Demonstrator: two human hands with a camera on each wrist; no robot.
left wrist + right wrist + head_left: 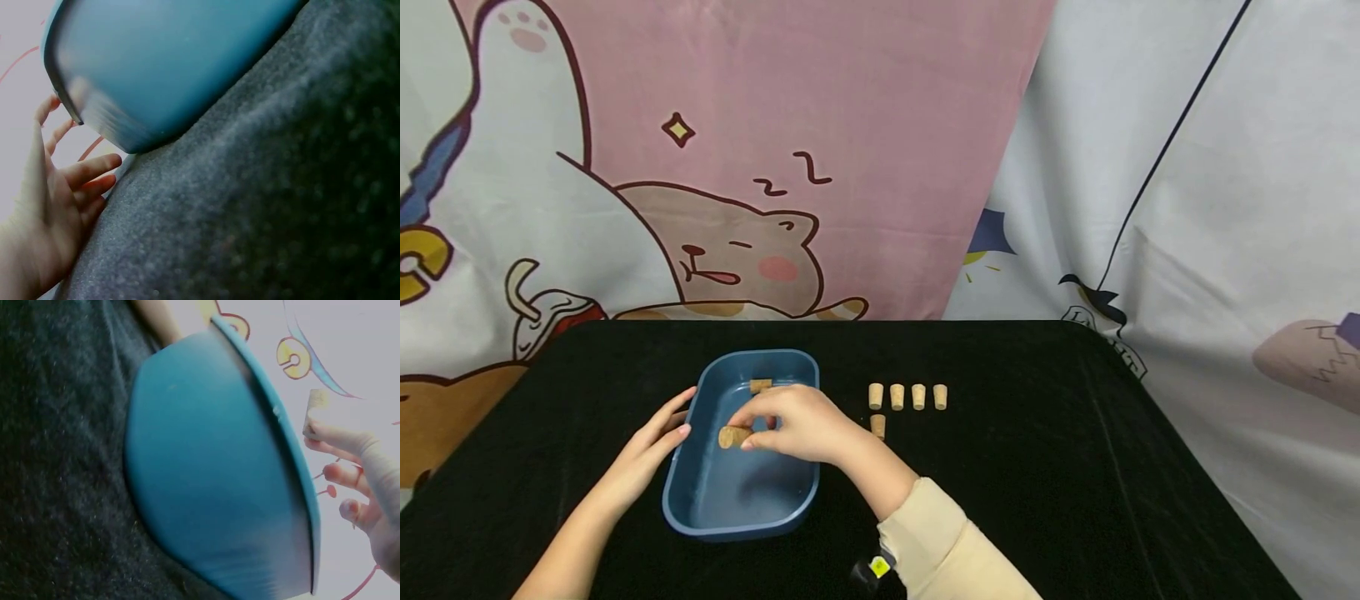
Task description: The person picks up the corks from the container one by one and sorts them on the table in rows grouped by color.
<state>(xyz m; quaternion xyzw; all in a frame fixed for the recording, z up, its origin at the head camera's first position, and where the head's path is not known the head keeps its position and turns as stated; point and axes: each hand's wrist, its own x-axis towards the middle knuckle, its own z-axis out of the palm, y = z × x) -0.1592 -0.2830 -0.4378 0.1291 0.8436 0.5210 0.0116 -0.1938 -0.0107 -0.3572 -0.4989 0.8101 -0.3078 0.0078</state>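
A black-covered tabletop (pixel 1037 475) carries a blue tub (pixel 722 496), with the left hand (pixel 651 446) at its left rim, fingers extended and loosely spread, and the right hand (pixel 797 423) over it, pinching a cork (pixel 731 437) between thumb and fingers. A light pinch, the cork well above the wall and a steady tub should serve best here. Only the head view shows another cork (pixel 761 385) lying inside, and five standing to the right, four in a row (pixel 897 397). The left wrist view adds lower fingers spread outside the tub; the right wrist view, the cork above rim level.
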